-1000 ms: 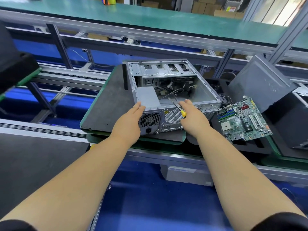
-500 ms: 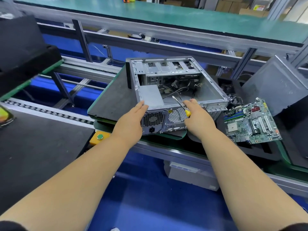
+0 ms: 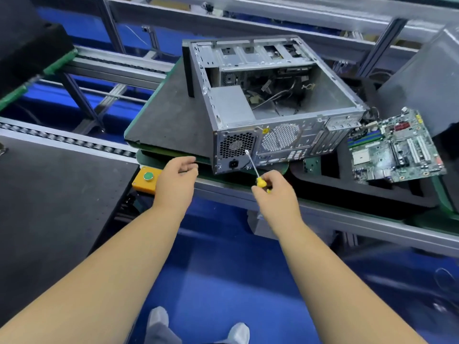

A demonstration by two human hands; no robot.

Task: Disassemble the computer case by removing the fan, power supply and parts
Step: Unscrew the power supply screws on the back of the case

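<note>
Screwdriver, yellow-handled with a thin steel shaft, pinched in right hand, tip at perforated sheet-metal computer case; left hand loosely curled, holding nothing

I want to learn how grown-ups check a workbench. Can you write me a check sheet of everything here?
Surface: dark foam pad carrying the case.
Job's things: open grey metal computer case, boxy grey power supply still inside; yellow-handled screwdriver, tip at the rear panel.
Clutter: green bare motherboard on the black foam tray.
Hands: left hand relaxed, holding nothing; right hand grips the screwdriver.
Cables: loose wires inside the case.
Surroundings: green push-button; blue floor.
</note>
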